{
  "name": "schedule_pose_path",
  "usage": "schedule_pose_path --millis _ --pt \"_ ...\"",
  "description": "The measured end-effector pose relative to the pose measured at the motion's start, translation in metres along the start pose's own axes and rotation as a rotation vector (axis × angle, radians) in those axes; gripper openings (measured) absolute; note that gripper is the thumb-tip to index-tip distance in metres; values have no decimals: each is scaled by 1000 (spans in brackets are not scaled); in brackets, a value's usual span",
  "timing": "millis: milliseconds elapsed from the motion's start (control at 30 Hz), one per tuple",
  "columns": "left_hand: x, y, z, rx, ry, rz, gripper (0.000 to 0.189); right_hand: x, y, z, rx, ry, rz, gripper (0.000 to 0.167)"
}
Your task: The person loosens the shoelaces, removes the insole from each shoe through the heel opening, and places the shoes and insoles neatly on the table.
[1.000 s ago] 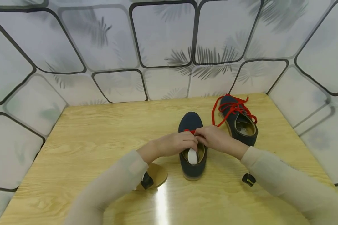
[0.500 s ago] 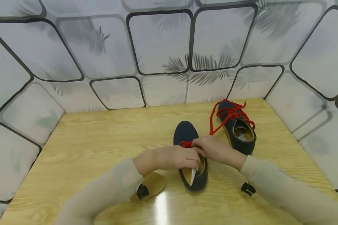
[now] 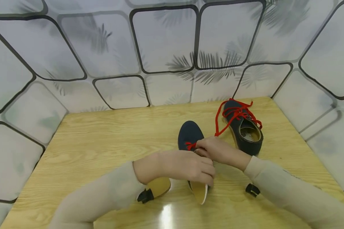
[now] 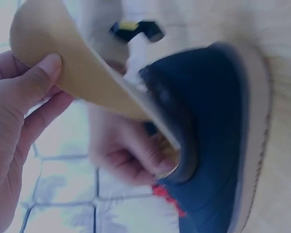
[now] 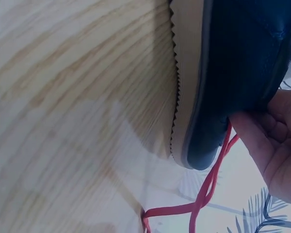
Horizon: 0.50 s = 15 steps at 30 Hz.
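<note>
A tan insole (image 3: 199, 190) sticks up out of the opening of a navy shoe (image 3: 190, 132) with red laces. My left hand (image 3: 186, 166) pinches the insole near its raised end between thumb and fingers, as the left wrist view makes plain. The insole's other end (image 4: 167, 138) is still inside the shoe. My right hand (image 3: 218, 150) grips the shoe's upper at the front of the opening, beside the laces. In the head view my left hand covers most of the opening. The shoe's sole (image 5: 186, 87) faces the table.
A second navy shoe (image 3: 253, 147) stands at the back right, its long red laces (image 3: 222, 119) loose. Another tan insole (image 3: 161, 186) lies on the wooden table (image 3: 117, 127) beneath my left wrist. Patterned white walls (image 3: 166, 41) rise behind and at both sides.
My left hand has drawn back towards me, raising the insole from inside the shoe until its end shows past the heel. My right hand has kept its grip.
</note>
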<state>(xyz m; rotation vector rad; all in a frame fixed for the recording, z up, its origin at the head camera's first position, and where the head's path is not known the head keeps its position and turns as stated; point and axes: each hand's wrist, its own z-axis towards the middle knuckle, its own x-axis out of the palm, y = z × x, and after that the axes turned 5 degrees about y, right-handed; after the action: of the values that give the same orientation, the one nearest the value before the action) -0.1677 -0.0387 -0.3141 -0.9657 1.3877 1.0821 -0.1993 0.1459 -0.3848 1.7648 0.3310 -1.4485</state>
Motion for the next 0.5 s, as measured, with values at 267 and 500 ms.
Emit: schedule_pose_path --millis 267,500 --pt "-3 11 -28 -55 -361 -250 22 -1 -5 1 -37 -1 26 17" --pt "-7 8 -73 -85 -906 -520 12 -3 -2 -1 30 14 12 7"
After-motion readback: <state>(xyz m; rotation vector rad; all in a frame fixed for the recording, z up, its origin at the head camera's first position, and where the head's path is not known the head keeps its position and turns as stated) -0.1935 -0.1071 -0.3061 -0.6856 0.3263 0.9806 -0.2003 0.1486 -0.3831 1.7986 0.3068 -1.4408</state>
